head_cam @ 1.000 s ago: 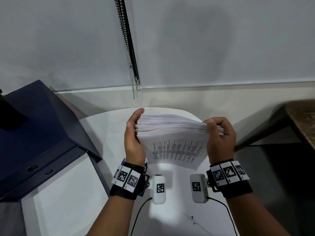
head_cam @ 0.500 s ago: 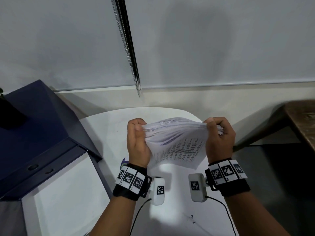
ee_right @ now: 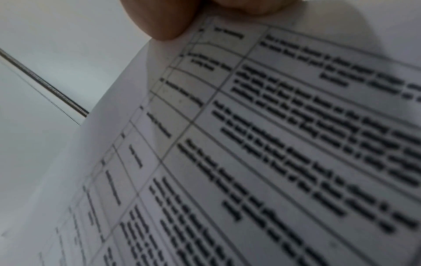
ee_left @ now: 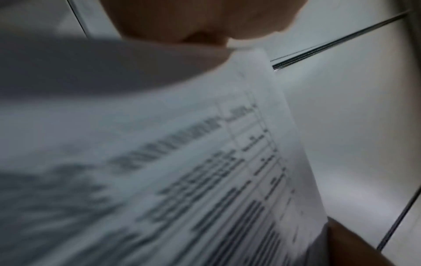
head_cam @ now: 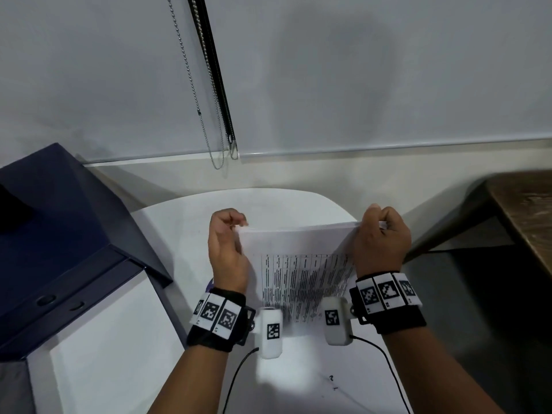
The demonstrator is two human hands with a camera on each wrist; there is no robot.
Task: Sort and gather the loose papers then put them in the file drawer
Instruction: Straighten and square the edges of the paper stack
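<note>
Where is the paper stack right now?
Head view, centre: the stack is held upright between left hand and right hand, above the white table.

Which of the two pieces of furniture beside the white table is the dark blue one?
The cabinet to the left of the white table; it is dark blue, while the table on the right is brown wood.

White papers (head_cam: pixel 301 264) carry a black printed table; left of the papers, the drawer cabinet (head_cam: pixel 59 234) is navy.
</note>
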